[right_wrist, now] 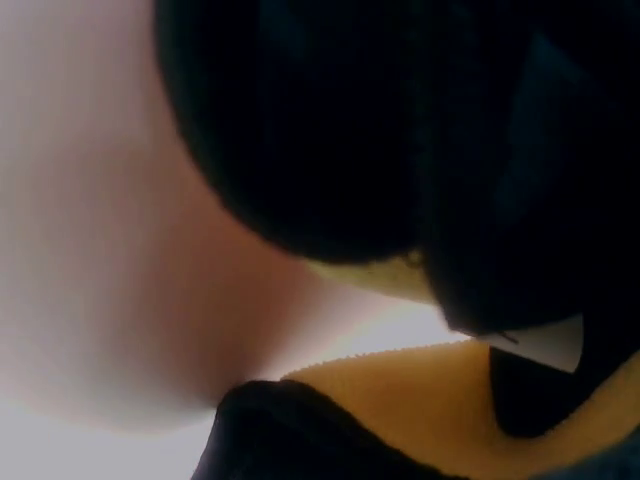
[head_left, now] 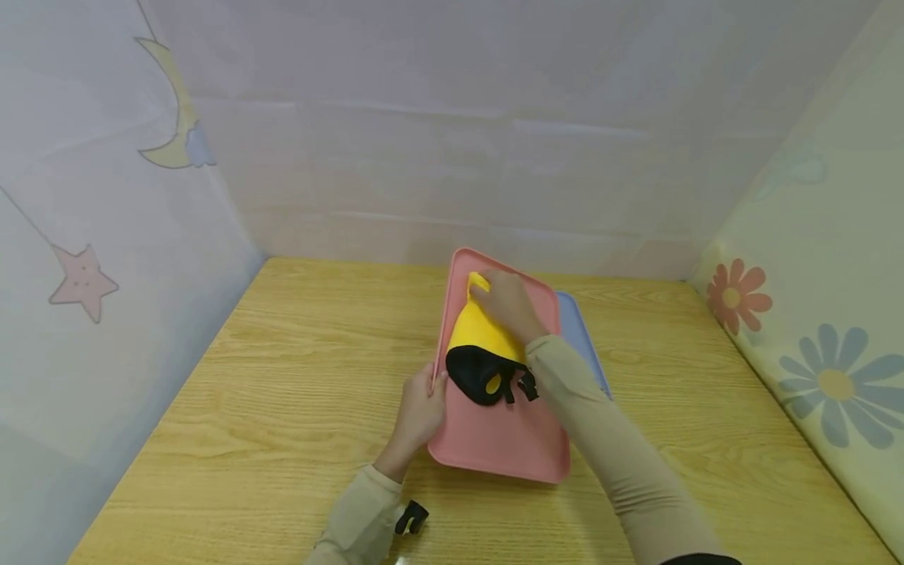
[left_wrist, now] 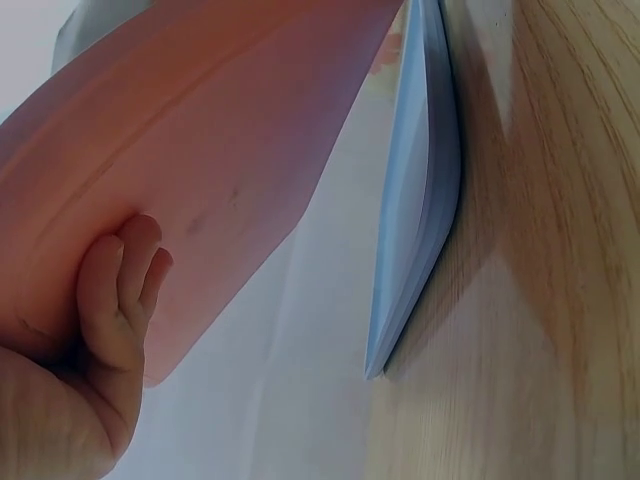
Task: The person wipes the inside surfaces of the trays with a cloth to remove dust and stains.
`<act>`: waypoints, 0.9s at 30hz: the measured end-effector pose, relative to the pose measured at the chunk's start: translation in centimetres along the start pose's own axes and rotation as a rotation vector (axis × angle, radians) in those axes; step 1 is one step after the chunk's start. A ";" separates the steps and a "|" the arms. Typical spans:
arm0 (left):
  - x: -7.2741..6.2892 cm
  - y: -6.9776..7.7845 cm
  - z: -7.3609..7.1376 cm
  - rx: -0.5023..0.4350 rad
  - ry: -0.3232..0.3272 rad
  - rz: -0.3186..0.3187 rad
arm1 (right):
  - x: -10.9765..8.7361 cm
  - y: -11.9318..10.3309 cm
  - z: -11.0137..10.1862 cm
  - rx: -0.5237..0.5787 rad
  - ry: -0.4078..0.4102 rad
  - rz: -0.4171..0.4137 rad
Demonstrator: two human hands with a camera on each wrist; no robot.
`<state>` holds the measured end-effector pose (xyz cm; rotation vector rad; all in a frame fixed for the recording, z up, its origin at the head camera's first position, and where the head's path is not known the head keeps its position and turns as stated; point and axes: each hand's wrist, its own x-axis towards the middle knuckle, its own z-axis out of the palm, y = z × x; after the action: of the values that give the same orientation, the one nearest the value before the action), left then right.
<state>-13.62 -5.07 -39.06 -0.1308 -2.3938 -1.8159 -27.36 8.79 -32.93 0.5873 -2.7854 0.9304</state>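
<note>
My left hand [head_left: 421,410] grips the left edge of a pink tray [head_left: 500,446], thumb on top and fingers curled under it. In the left wrist view the tray is tilted and raised off the table, its underside facing the camera. Over the tray hangs or lies a soft yellow-and-black cloth item [head_left: 486,333] with small black strap ends; its exact kind I cannot tell. My right hand [head_left: 508,303] pinches its yellow top end. The right wrist view shows only dark cloth [right_wrist: 300,130], yellow fabric [right_wrist: 400,390] and a white tag [right_wrist: 545,345] up close.
A light blue tray [head_left: 581,333] rests on the wooden table [head_left: 304,377], partly behind the pink one. Near the left sleeve lies a small black piece [head_left: 412,518]. Fabric walls with star and flower prints stand around the table's back and sides.
</note>
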 end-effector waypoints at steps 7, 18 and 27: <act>0.1 -0.1 0.2 0.039 0.000 0.055 | 0.2 -1.8 0.3 0.054 0.012 -0.035; 0.0 -0.3 0.3 0.010 -0.009 0.049 | 0.3 -3.0 0.3 -0.083 -0.019 -0.033; -0.1 -0.8 0.5 -0.023 -0.006 0.016 | 0.1 -2.6 -0.1 -0.355 -0.106 0.025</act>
<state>-13.70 -4.77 -39.99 -0.1577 -2.3687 -1.8393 -26.37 6.91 -31.38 0.5594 -2.9549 0.3993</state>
